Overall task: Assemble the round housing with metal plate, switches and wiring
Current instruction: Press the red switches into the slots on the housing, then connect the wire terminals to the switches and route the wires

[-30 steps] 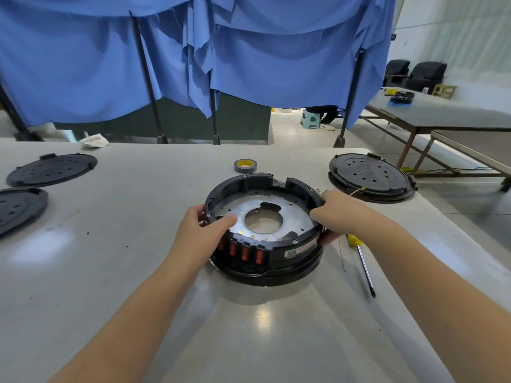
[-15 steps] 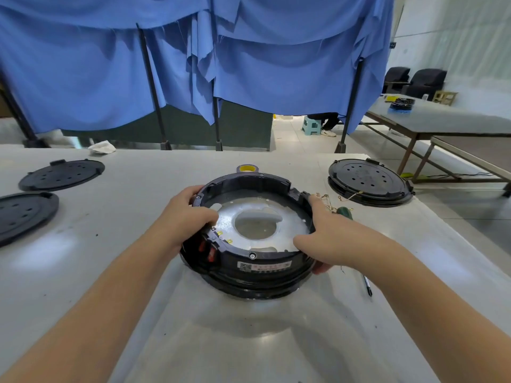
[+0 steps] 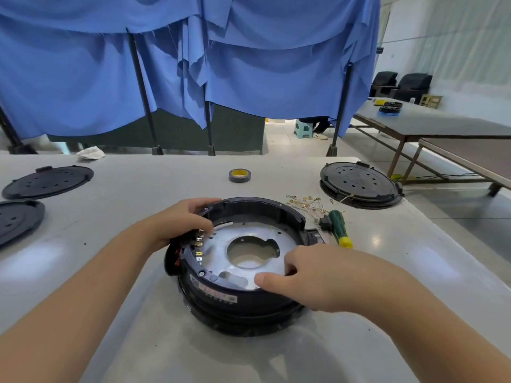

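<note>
The black round housing (image 3: pixel 237 299) stands on the grey table in front of me, with a silver metal plate (image 3: pixel 249 234) with a central hole seated inside it. Red switches (image 3: pixel 177 258) with brass terminals sit on the housing's left side. My left hand (image 3: pixel 179 222) grips the housing's far-left rim, fingers curled over it beside the switches. On the near-right rim my right hand (image 3: pixel 301 275) holds the housing, thumb on the plate's edge. A bundle of thin wires with ring terminals (image 3: pixel 307 203) lies just behind the housing on the right.
A green-and-yellow screwdriver (image 3: pixel 338 226) lies right of the housing. A tape roll (image 3: pixel 239 175) sits farther back. Black perforated round covers lie at the left (image 3: pixel 47 181), far left (image 3: pixel 16 219) and right (image 3: pixel 359 183). Blue curtains hang behind the table; the table's right edge is near.
The housing has been turned clockwise, so the switches went from the front to the left side. Both hands shifted along the rim. The wires and screwdriver handle now show.
</note>
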